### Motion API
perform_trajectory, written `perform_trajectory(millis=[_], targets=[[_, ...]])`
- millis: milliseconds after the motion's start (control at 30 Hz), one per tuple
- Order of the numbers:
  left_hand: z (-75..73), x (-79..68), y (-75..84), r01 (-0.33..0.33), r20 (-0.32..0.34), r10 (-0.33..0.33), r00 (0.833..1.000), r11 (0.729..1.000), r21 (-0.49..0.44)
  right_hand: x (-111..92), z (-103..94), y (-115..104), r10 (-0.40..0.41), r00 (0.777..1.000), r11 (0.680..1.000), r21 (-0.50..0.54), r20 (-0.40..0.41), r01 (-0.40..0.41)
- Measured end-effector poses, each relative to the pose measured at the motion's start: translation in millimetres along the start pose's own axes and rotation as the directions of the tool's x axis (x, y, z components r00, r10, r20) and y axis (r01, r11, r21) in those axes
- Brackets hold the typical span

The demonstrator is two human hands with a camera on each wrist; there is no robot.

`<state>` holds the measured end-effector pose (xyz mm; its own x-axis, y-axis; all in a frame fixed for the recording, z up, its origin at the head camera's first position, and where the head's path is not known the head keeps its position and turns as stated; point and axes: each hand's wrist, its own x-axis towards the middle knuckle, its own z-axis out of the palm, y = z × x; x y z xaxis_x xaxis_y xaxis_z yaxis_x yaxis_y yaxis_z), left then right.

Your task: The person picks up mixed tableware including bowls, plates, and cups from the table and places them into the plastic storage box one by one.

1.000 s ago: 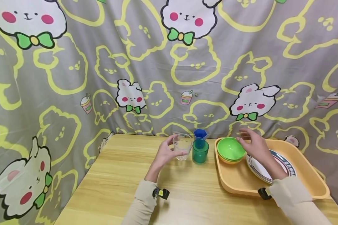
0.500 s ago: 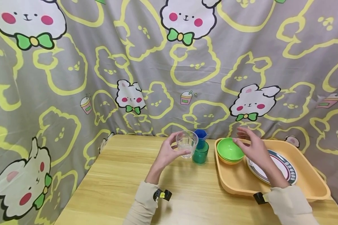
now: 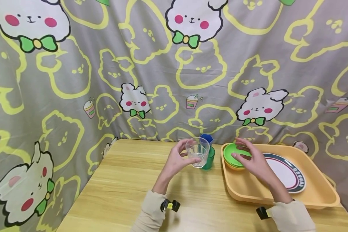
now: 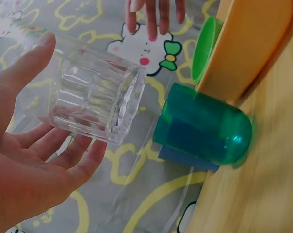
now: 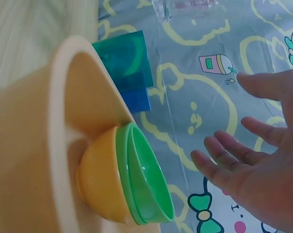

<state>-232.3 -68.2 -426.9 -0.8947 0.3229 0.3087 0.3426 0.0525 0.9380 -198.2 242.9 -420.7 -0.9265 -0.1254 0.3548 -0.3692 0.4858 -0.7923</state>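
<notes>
My left hand (image 3: 174,161) grips a clear plastic cup (image 3: 197,153), thumb on one side and fingers on the other. The left wrist view shows the cup's base pointing toward a green cup (image 4: 204,126), with a gap between them. That green cup stands on the table, and a blue cup (image 3: 207,138) stands just behind it. My right hand (image 3: 253,159) hovers over the stacked bowls, fingers spread and nothing in it. Green bowls (image 3: 230,154) sit on top of a yellow-orange bowl (image 5: 98,179).
An orange tray (image 3: 249,193) on the right of the table bears the bowls and a white plate (image 3: 284,174) with a dark patterned rim. The wooden table (image 3: 119,180) ends at the back against a grey patterned curtain (image 3: 156,71).
My left hand has carried the clear cup rightward, so it now overlaps the green and blue cups in the head view. The right hand has shifted left, over the bowls.
</notes>
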Motion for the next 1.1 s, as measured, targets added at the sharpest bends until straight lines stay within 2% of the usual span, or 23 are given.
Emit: perform_trajectory(millis=[200,300,433,633,833,1100], targets=[[6.7,-2.0,-3.6,-0.015,0.011,0.015,1.0,1.0,-0.002,-5,12.2,-1,-0.031,0.999,0.998,0.053,0.033,0.029],[10.9,-2.6,-6.2,-0.046,0.029,0.047,0.998,0.999,-0.018,-6,17.9,-3,-0.035,0.998,0.994,0.104,0.045,0.031],[16.5,-3.5,-9.8,-0.08,0.058,0.082,0.995,0.996,-0.042,-8,25.2,-6,-0.047,0.996,0.98,0.197,0.077,0.031],[22.3,-3.3,-8.3,-0.093,0.064,0.095,0.993,0.995,-0.038,-9,33.5,-11,-0.087,0.99,0.956,0.29,0.107,0.052],[24.7,-3.8,-3.1,-0.095,0.107,0.099,0.989,0.994,-0.046,-7,38.6,-14,-0.106,0.984,0.948,0.313,0.145,0.056],[28.7,-4.5,-1.2,-0.086,0.129,0.095,0.987,0.994,-0.071,-10,38.5,-18,-0.072,0.981,0.945,0.328,0.182,0.009]])
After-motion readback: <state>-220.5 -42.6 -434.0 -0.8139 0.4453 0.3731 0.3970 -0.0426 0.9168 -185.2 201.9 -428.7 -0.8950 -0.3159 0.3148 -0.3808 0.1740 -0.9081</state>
